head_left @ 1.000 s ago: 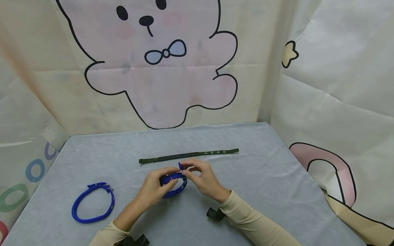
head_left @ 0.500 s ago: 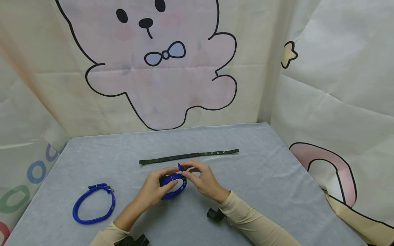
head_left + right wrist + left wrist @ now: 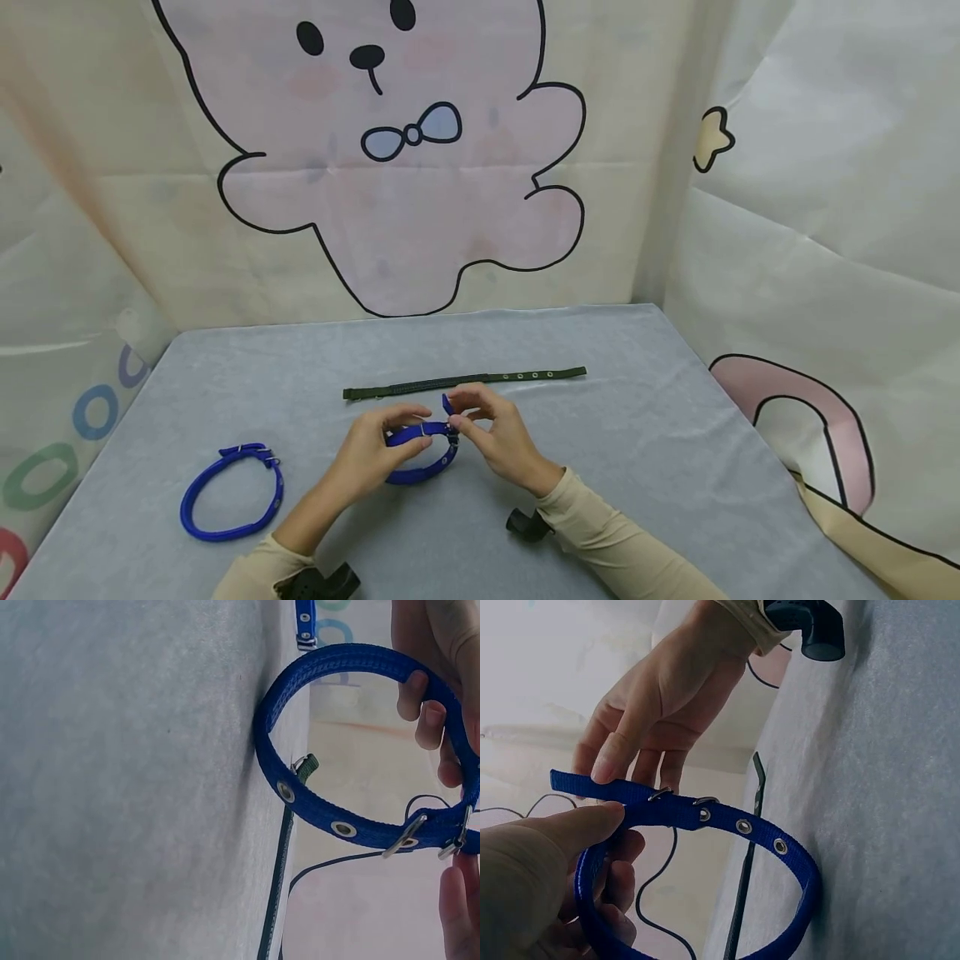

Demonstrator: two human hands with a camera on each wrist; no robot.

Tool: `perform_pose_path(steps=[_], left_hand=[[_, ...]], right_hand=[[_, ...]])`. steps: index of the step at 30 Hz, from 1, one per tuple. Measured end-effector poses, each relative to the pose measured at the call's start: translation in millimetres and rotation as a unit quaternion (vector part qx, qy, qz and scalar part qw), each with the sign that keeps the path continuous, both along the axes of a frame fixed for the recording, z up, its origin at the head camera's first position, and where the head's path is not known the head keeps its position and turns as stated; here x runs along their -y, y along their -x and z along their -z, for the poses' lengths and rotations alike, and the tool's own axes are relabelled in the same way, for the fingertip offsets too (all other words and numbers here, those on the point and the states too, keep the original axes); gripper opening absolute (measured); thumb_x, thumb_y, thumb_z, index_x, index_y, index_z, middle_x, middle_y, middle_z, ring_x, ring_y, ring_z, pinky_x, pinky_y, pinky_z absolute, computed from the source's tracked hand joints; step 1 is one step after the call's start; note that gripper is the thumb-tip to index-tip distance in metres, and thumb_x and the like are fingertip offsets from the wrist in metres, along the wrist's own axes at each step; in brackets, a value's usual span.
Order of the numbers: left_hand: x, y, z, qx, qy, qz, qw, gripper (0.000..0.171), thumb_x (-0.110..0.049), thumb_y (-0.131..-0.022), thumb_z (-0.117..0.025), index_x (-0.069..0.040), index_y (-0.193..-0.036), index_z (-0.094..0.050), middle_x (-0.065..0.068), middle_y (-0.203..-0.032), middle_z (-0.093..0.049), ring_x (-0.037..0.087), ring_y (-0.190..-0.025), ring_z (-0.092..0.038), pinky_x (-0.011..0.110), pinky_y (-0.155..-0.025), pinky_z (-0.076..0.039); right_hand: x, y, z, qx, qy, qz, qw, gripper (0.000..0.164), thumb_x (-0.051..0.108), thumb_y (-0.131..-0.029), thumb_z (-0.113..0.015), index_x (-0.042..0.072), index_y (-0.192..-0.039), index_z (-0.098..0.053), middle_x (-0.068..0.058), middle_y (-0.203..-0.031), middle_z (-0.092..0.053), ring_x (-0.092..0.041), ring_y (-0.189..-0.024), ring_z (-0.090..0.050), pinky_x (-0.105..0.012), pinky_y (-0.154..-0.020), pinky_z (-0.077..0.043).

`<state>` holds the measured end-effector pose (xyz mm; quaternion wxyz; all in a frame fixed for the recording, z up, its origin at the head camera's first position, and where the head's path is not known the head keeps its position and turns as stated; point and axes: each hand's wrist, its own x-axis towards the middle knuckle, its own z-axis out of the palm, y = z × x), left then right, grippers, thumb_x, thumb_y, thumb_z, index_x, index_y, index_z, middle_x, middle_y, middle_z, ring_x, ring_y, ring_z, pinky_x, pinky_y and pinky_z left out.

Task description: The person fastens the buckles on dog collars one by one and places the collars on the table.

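Note:
A blue dog collar (image 3: 414, 477) with metal eyelets is buckled into a loop, held between both hands over the table. My left hand (image 3: 367, 446) pinches the loop's padded band on the left, thumb on the near side. At the strap's free end, my right hand (image 3: 498, 429) pinches the strap close to the buckle (image 3: 660, 794). In the left wrist view, the strap tip (image 3: 570, 782) sticks out past the buckle, beside the right thumb. A D-ring (image 3: 405, 835) sits next to the buckle. The right wrist view shows open eyelets along the loop's lower side.
Another blue collar (image 3: 197, 492), also a closed loop, lies on the grey cloth-covered table (image 3: 637, 433) at the left. Behind the hands a green collar (image 3: 420, 387) lies stretched out straight. Printed curtains (image 3: 487, 208) stand at the back and sides.
The head view has shifted slightly. My left hand has drawn a little left along the collar, its fingers a bit looser, while my right hand stays at the strap end.

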<state>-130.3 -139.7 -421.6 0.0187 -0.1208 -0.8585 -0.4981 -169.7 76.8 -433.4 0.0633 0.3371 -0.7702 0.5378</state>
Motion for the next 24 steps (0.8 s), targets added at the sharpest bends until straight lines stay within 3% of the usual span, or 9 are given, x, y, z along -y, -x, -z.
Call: perform_pose_path(steps=[8,14,24], left_hand=[[2.3,3.2,3.5,-0.025,-0.023,-0.016,0.9993,0.022,-0.014,-0.086,-0.081,-0.007,-0.107,-0.075,0.003,-0.093,-0.078,0.008,-0.083,-0.069,0.022,-0.074,-0.054],[0.2,3.6,6.0,-0.031,-0.035,-0.011,0.9988,0.025,-0.014,-0.087,-0.08,-0.002,-0.108,-0.074,0.006,-0.095,-0.078,0.011,-0.084,-0.07,0.021,-0.074,-0.055],[-1.6,0.7,5.6,-0.04,-0.04,-0.023,0.9981,0.024,-0.016,-0.089,-0.079,-0.007,-0.111,-0.075,0.006,-0.1,-0.077,0.011,-0.087,-0.069,0.021,-0.077,-0.055]], right_hand=[[1.1,0.3,-0.9,0.003,0.004,0.005,1.0,0.018,0.01,-0.098,-0.066,0.009,-0.116,-0.063,-0.01,-0.11,-0.068,-0.025,-0.105,-0.068,-0.032,-0.085,-0.058],[1.0,-0.2,-0.7,0.002,0.008,0.0,1.0,0.016,0.009,-0.098,-0.066,0.008,-0.114,-0.062,-0.011,-0.11,-0.068,-0.026,-0.104,-0.069,-0.032,-0.084,-0.058],[0.4,-0.3,0.7,-0.021,-0.009,-0.007,1.0,0.02,0.008,-0.099,-0.065,0.008,-0.119,-0.065,-0.011,-0.115,-0.07,-0.025,-0.104,-0.069,-0.032,-0.083,-0.058]])
